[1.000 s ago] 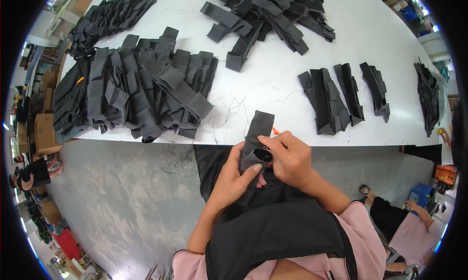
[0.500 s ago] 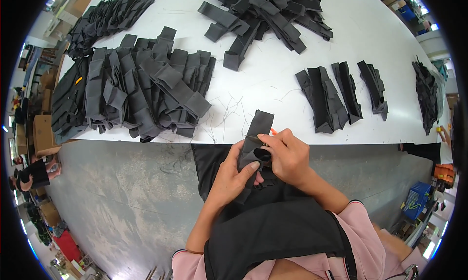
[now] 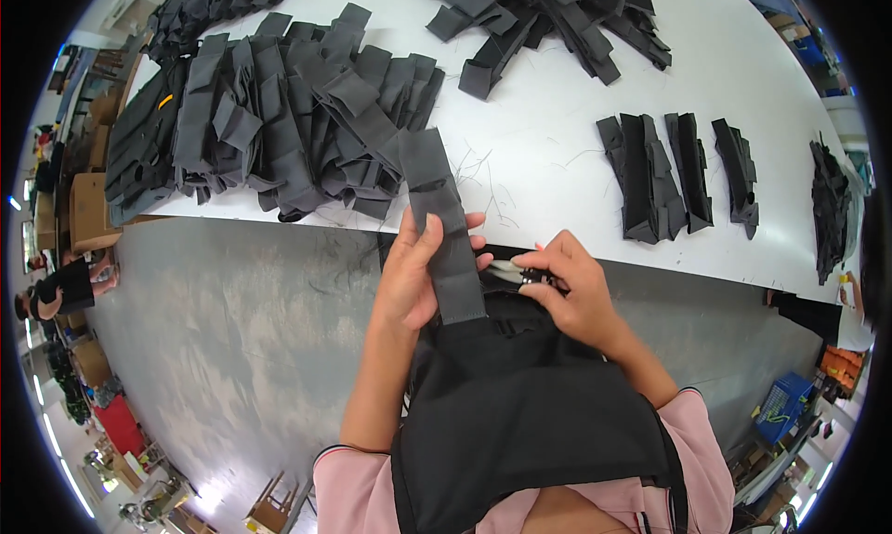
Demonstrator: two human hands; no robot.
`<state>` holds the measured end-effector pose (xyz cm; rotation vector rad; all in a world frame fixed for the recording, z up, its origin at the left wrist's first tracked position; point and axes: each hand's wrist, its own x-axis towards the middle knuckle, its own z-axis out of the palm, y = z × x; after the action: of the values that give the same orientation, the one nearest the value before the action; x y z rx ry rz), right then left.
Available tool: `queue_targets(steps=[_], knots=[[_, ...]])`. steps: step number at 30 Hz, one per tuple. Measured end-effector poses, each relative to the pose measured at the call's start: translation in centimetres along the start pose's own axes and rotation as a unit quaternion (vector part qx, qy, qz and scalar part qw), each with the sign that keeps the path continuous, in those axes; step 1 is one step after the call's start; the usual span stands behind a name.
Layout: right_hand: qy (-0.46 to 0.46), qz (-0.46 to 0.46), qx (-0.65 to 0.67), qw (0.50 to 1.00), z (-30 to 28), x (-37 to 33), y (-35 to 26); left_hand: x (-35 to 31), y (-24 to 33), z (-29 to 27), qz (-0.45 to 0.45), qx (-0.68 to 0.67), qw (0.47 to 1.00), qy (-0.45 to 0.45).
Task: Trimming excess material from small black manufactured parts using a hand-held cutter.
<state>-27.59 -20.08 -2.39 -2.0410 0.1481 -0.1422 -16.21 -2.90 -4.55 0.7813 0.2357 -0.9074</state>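
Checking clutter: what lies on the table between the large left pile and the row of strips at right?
Loose dark threads lie on the white table there, seen in the head view.

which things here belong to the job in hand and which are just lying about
Seem to belong:
- dark fabric strip, in the left hand
- small black tool, kind unclear, in the right hand
- heap of similar strips on the white table

Apparently lying about:
- blue crate
- cardboard box
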Motion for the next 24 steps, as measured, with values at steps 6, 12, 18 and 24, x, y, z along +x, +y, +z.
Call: queue_targets(steps=[6, 12, 18, 24], knots=[[0.016, -0.024, -0.045, 0.999, 0.5, -0.5, -1.1, 0.1, 0.6, 0.8, 0.044, 0.034, 0.998, 0.014], [-0.028, -0.081, -0.069, 0.994, 0.5, -1.3, -0.7, 0.8, 1.0, 0.2, 0.055, 0.019, 0.997, 0.054], [0.002, -0.097, -0.075, 0.992, 0.8, -1.6, -0.2, 1.3, 1.1, -0.2, 0.05, -0.045, 0.996, 0.065], [0.021, -0.05, 0.078, 0.995, 2.1, -1.4, -0.5, 1.9, 0.2, -0.7, 0.025, -0.175, 0.984, 0.025]])
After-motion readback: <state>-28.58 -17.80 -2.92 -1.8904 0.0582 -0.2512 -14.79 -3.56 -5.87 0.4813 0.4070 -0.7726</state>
